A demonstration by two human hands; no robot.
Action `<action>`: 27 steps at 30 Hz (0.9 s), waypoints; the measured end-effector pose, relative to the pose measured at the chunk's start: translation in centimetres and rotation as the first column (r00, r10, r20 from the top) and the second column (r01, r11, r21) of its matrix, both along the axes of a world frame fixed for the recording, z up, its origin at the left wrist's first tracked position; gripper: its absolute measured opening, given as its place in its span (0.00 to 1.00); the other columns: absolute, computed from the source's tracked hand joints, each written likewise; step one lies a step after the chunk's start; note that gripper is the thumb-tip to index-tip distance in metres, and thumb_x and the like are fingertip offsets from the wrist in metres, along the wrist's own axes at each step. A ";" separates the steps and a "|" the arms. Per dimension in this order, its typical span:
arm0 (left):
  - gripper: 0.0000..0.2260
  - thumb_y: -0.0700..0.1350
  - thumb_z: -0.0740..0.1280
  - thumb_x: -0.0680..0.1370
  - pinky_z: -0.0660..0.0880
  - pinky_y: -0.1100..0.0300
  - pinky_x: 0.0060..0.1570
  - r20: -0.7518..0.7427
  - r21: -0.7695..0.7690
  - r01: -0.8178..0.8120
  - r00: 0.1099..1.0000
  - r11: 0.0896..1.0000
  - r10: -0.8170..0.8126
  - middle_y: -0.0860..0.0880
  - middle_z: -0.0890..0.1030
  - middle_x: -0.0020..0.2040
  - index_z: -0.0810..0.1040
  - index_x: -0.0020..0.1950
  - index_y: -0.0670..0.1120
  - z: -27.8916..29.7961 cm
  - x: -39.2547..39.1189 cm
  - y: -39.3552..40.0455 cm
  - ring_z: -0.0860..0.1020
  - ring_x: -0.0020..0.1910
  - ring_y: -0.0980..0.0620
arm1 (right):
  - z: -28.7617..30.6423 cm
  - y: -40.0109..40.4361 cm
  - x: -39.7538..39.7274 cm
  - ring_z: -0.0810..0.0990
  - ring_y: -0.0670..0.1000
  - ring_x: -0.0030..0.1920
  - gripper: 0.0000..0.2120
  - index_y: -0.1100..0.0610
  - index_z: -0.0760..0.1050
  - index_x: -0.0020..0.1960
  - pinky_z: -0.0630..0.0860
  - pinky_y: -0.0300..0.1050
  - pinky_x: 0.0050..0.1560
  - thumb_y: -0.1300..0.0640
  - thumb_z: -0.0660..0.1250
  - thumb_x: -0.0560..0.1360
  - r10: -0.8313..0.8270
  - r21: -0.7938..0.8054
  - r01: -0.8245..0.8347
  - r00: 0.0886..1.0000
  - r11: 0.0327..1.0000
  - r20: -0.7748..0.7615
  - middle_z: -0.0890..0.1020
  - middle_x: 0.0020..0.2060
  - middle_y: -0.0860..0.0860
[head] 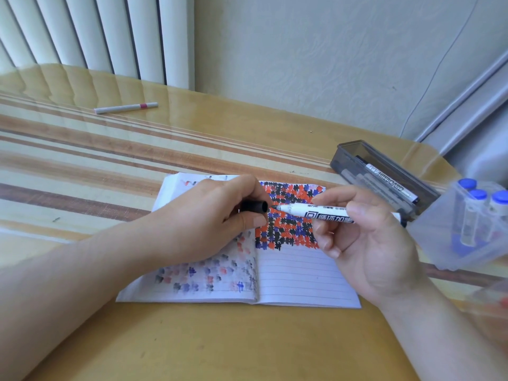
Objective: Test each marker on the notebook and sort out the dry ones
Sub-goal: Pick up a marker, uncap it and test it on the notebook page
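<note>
An open lined notebook (299, 273) lies on the table, its right page covered at the top with red, blue and black marks. My right hand (368, 243) grips a white marker (310, 210) with black print, tip pointing left. My left hand (217, 213) holds the marker's black cap (254, 207), its open end a short way from the tip. Both hands hover over the notebook.
A dark grey box (346, 152) with several markers sits at the right. A clear case (439, 243) with blue-capped markers stands at the right edge. A pink-banded marker (126, 108) lies alone at the far left. A radiator and wall stand behind the table.
</note>
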State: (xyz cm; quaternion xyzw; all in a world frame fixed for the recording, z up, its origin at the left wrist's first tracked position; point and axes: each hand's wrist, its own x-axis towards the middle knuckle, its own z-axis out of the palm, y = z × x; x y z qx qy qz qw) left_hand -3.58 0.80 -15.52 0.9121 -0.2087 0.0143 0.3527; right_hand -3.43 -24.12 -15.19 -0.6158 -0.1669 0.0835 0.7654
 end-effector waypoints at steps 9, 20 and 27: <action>0.07 0.51 0.69 0.80 0.71 0.67 0.40 0.054 -0.004 0.032 0.998 0.999 -0.032 0.56 0.80 0.38 0.75 0.57 0.59 0.1 -0.4 -0.3 0.76 0.39 0.58 | -0.3 0.5 0.0 0.76 0.51 0.32 0.22 0.57 0.87 0.51 0.71 0.40 0.30 0.43 0.72 0.65 0.078 0.004 -0.078 0.996 0.997 -0.045 0.83 0.37 0.59; 0.22 0.60 0.76 0.73 0.63 0.68 0.30 0.093 -0.102 0.244 0.968 0.964 -0.235 0.54 0.72 0.29 0.79 0.64 0.56 0.6 -1.2 -0.4 0.68 0.28 0.54 | -1.6 1.4 -0.7 0.80 0.42 0.37 0.07 0.55 0.85 0.53 0.74 0.35 0.39 0.58 0.76 0.75 0.143 -0.506 0.435 0.636 0.745 0.758 0.84 0.41 0.43; 0.21 0.65 0.80 0.62 0.60 0.72 0.28 0.132 -0.254 0.091 0.990 0.963 -0.058 0.59 0.70 0.26 0.80 0.50 0.60 1.0 -1.8 -2.0 0.67 0.26 0.56 | -2.9 2.7 -1.0 0.79 0.48 0.37 0.16 0.54 0.76 0.51 0.76 0.42 0.35 0.63 0.80 0.69 0.016 -0.302 0.577 0.447 0.759 0.895 0.84 0.39 0.53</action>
